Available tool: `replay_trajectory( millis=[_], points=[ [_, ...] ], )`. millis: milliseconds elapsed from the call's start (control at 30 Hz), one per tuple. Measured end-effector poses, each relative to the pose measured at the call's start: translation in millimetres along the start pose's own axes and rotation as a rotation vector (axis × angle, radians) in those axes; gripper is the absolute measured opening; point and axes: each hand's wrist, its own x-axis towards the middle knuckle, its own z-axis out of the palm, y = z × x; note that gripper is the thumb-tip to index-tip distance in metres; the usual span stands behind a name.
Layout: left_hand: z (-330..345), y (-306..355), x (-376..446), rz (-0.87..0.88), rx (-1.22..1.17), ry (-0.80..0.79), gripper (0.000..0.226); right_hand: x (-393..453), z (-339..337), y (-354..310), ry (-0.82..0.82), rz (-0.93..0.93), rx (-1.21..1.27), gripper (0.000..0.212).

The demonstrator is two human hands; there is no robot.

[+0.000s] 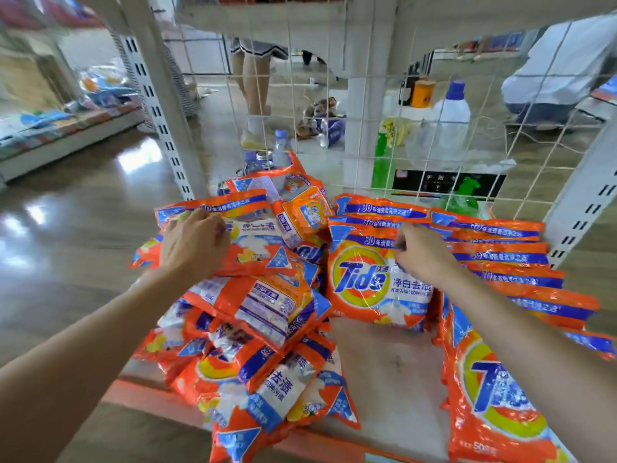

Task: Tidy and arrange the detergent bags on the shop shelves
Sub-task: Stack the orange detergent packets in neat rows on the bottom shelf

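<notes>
Head view: a white wire mesh panel [334, 135] closes the back of the shelf [384, 372]. Through it are visible a white plastic bottle with a blue cap [450, 111], a green container [382, 162], a black label strip [447, 183] and a standing person's legs [253, 85]. Slotted white metal uprights [160, 128] frame the bay on both sides. The floor [66, 228] is glossy and wood-toned.

The detergent bags are orange, glossy plastic pouches with blue bands and a yellow ring logo. On the left they lie in a loose, disordered heap [253, 329], overlapping at mixed angles and overhanging the shelf's orange front edge. At centre an upright bag [370, 279] leans back against others. On the right an overlapping row of bags [507, 259] lies stacked like tiles, with one large bag [494, 396] nearest the camera. Bare pale shelf board shows between heap and row.

The left hand [193, 242] rests on the topmost bag of the heap [247, 235], fingers curled over its far top edge. The right hand [420, 252] pinches the upper edge of the upright bag with bent fingers
</notes>
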Motion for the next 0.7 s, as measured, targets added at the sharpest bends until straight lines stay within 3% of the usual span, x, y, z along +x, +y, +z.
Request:
replay_trajectory(
  millis=[67, 200, 267, 333, 500, 600, 700],
  points=[
    [-7, -17, -5, -0.159, 0.007, 0.045, 0.034, -6, 8, -18, -0.116, -0.102, 0.04, 0.001],
    [-17, -26, -4, -0.48, -0.178, -0.094, 0.071, -15, 25, -51, -0.266, -0.293, 0.008, 0.012],
    [-19, -24, -1, -0.57, -0.248, -0.131, 0.076, -16, 31, -63, -0.286, -0.343, -0.014, 0.013],
    [-21, -21, 1, -0.6, -0.287, -0.163, 0.065, -17, 34, -72, -0.305, -0.359, -0.019, 0.014],
    [-30, -15, -1, -0.738, -0.658, -0.142, 0.021, -18, 33, -80, -0.318, -0.334, 0.045, 0.015],
    [-29, 0, -2, -0.588, -0.669, -0.092, 0.008, -19, 31, -78, -0.332, -0.259, 0.176, 0.02],
    [-35, 20, 0, -0.51, -0.96, -0.15, 0.017, -19, 26, -74, -0.299, -0.184, 0.305, 0.023]
  ],
)
